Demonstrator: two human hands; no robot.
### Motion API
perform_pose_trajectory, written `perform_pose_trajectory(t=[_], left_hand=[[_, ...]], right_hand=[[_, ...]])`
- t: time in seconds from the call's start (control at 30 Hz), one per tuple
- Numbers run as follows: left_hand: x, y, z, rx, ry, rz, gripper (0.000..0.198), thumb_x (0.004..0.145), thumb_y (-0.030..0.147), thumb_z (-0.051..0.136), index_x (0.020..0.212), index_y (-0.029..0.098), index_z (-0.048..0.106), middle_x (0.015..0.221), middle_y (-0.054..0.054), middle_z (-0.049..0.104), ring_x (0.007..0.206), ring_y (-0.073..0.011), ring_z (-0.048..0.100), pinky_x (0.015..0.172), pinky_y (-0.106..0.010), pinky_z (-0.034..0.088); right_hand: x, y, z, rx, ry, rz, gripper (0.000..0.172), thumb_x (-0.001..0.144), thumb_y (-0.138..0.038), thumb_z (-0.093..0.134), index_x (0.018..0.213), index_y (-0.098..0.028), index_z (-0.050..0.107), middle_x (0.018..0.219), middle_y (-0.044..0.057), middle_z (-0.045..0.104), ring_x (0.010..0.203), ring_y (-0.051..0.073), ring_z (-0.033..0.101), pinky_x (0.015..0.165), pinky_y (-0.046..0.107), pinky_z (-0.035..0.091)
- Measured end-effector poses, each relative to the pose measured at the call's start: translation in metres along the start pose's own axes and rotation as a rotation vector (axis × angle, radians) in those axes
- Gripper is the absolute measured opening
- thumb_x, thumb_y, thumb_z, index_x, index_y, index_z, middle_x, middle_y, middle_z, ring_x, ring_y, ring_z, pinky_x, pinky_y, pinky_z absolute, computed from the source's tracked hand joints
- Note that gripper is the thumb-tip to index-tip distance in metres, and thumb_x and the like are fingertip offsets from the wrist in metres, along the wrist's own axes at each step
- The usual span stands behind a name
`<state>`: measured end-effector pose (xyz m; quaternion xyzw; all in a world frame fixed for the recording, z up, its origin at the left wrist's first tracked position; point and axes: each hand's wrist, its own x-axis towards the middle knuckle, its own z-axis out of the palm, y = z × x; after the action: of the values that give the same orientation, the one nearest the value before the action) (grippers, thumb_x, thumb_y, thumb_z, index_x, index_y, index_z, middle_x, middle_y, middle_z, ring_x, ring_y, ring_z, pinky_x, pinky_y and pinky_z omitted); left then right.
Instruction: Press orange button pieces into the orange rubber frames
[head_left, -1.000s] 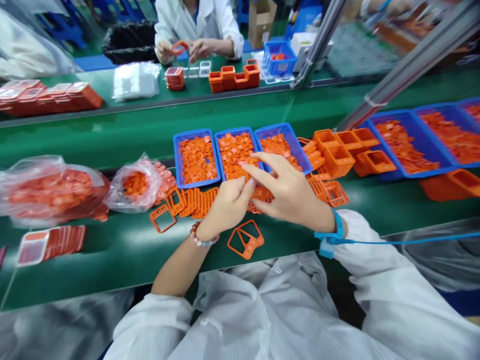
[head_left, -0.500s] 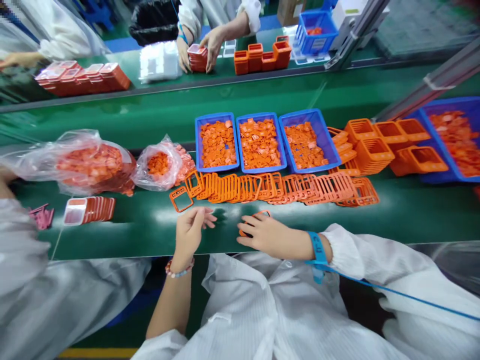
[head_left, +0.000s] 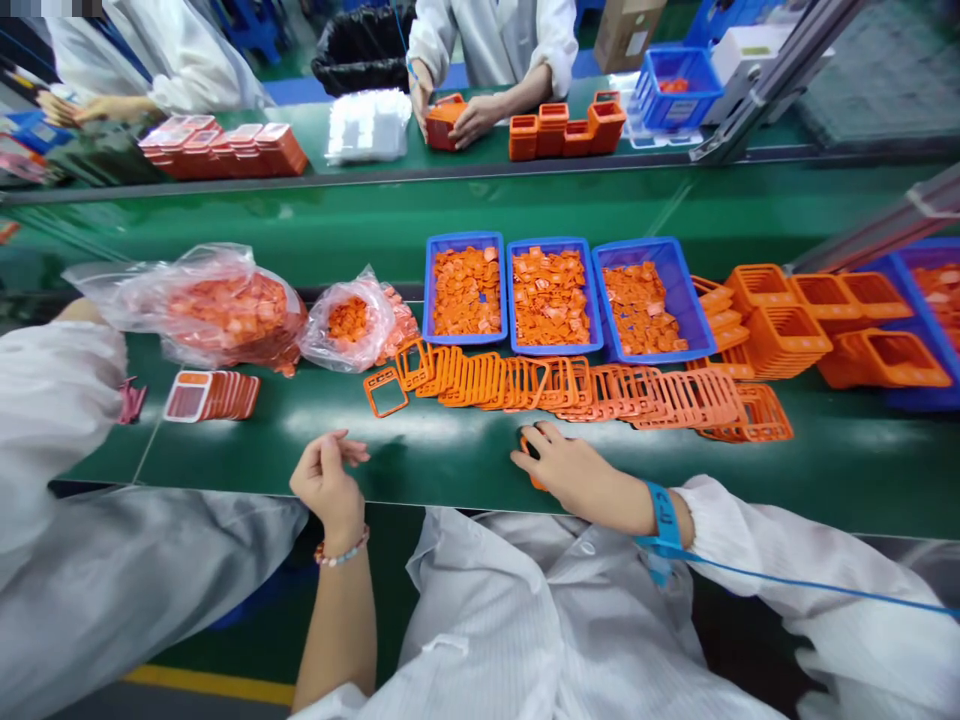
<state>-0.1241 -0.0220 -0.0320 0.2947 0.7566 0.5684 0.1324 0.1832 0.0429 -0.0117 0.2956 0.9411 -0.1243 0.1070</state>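
Observation:
My right hand (head_left: pixel 566 468) rests palm down near the front of the green bench, its fingers closed over an orange plastic frame (head_left: pixel 534 478); most of that frame is hidden under the hand. My left hand (head_left: pixel 330 482) hovers at the bench's front edge, fingers loosely bent and apart, with nothing visible in it. Ahead of both hands stretches a long leaning row of orange plastic frames (head_left: pixel 480 380). A single orange frame (head_left: pixel 385 392) lies at the row's left end, nearest my left hand.
Three blue trays (head_left: pixel 555 347) of small orange pieces stand behind the row. Stacked orange housings (head_left: pixel 784 340) are at right, plastic bags (head_left: pixel 225 300) of parts at left. A co-worker's sleeve (head_left: pixel 60 370) reaches in from the left; another person's hands (head_left: pixel 480 120) work across the bench.
My left hand has drawn back left, away from my right hand. The right hand stays over the orange frame, now covering more of it. The camera view has shifted.

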Motion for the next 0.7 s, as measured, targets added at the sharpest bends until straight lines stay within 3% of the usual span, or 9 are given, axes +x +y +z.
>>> perform_pose_trajectory(t=[0.1, 0.27, 0.4, 0.57, 0.7], left_hand=[[0.009, -0.007, -0.002, 0.076, -0.071, 0.028, 0.028, 0.091, 0.039, 0.052, 0.089, 0.015, 0.066, 0.067, -0.003, 0.069, 0.056, -0.0147, 0.063, 0.057, -0.026, 0.048], [0.028, -0.014, 0.000, 0.534, -0.369, 0.225, 0.029, 0.086, 0.036, 0.063, 0.108, 0.018, 0.071, 0.090, -0.006, 0.076, 0.073, -0.0192, 0.068, 0.072, -0.030, 0.051], [0.039, -0.013, 0.008, 0.874, -0.545, 0.279, 0.034, 0.089, 0.038, 0.060, 0.117, 0.022, 0.071, 0.096, -0.007, 0.073, 0.077, -0.0224, 0.066, 0.063, -0.030, 0.042], [0.045, -0.013, 0.013, 1.030, -0.553, 0.290, 0.028, 0.095, 0.037, 0.052, 0.106, 0.022, 0.072, 0.090, -0.008, 0.069, 0.083, -0.0237, 0.064, 0.059, -0.028, 0.036], [0.047, -0.010, 0.009, 0.955, -0.397, 0.358, 0.027, 0.093, 0.037, 0.052, 0.093, 0.019, 0.072, 0.102, -0.009, 0.067, 0.071, -0.0191, 0.061, 0.061, -0.029, 0.040]], right_hand=[[0.000, -0.002, 0.003, 0.039, -0.023, -0.001, 0.030, 0.082, -0.008, 0.064, 0.110, -0.018, 0.067, 0.122, 0.016, 0.058, 0.105, 0.030, 0.056, 0.062, 0.031, 0.046], [0.009, -0.012, -0.011, 0.040, 0.003, 0.020, 0.033, 0.078, -0.005, 0.064, 0.108, -0.018, 0.065, 0.123, 0.017, 0.057, 0.108, 0.031, 0.054, 0.064, 0.033, 0.049], [0.021, -0.023, -0.015, 0.096, -0.013, 0.031, 0.028, 0.082, -0.010, 0.062, 0.109, -0.017, 0.064, 0.123, 0.017, 0.056, 0.111, 0.033, 0.053, 0.062, 0.033, 0.051], [0.025, -0.024, -0.007, 0.126, -0.001, 0.016, 0.027, 0.085, -0.014, 0.061, 0.112, -0.016, 0.063, 0.125, 0.017, 0.055, 0.112, 0.033, 0.052, 0.062, 0.035, 0.053], [0.023, -0.023, -0.005, 0.146, 0.012, 0.014, 0.023, 0.087, -0.017, 0.060, 0.110, -0.017, 0.064, 0.124, 0.017, 0.054, 0.111, 0.033, 0.053, 0.063, 0.036, 0.054]])
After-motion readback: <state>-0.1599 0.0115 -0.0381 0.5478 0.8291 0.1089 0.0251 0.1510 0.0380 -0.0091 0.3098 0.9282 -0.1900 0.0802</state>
